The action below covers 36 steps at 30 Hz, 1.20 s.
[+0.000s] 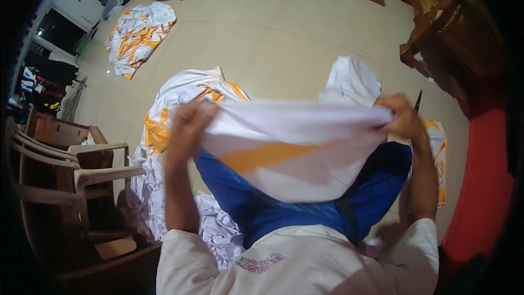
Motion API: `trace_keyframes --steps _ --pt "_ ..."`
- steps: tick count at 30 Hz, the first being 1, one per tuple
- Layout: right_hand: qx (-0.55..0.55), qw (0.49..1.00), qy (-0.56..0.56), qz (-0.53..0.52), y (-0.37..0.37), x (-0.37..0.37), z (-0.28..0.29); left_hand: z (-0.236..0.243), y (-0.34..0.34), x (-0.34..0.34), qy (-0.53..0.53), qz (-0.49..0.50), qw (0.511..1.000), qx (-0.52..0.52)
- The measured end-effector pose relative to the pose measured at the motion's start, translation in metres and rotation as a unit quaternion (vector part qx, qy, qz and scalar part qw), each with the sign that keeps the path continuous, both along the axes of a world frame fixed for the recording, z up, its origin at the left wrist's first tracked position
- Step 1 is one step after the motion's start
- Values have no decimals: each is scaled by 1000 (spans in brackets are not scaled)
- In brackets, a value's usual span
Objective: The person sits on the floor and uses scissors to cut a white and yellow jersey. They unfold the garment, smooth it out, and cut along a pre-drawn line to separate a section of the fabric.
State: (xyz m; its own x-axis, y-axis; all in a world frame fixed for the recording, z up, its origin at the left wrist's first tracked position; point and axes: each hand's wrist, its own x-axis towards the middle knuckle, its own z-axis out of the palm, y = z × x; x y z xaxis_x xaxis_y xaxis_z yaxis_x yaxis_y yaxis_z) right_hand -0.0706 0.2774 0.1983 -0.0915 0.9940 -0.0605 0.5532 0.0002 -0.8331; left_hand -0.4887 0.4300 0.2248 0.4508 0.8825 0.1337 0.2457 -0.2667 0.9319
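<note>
1. Your left hand (191, 120) has its fingers clamped on the upper left corner of a white fabric piece with an orange-yellow diagonal band (295, 131); motion blurs both.
2. Your right hand (401, 119) pinches the opposite upper corner, its fingers closed on the cloth.
3. The fabric piece hangs stretched between your hands, above your lap and in front of your blue trousers (229, 191), its lower edge sagging in a curve.
4. Beyond your left hand, a rumpled heap of white-and-orange cloth (158, 125) lies on the beige tiled floor (273, 43).
5. Near your right hand, on its far side, sits a bunched plain white cloth (352, 79).
6. A flat white-and-yellow printed piece (441, 172) lies by your right forearm.
7. A slatted armchair (82, 177) stands at your left.
</note>
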Motion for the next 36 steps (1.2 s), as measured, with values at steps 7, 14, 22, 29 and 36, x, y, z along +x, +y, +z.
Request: trace_keyframes --steps 7,14,22,29,36 --pt "230 883 -316 -261 -11 193 49 53 119 -76 174 -49 961 210" --pt "296 844 -74 -442 32 269 95 136 327 -246 129 95 923 349" --pt "-19 867 -448 -216 163 301 142 24 396 -117 137 78 986 -58" --pt "115 839 -411 -338 252 315 127 104 636 -270 351 189 869 293" --pt "246 828 -381 -330 256 286 112 10 541 -256 44 327 917 224"
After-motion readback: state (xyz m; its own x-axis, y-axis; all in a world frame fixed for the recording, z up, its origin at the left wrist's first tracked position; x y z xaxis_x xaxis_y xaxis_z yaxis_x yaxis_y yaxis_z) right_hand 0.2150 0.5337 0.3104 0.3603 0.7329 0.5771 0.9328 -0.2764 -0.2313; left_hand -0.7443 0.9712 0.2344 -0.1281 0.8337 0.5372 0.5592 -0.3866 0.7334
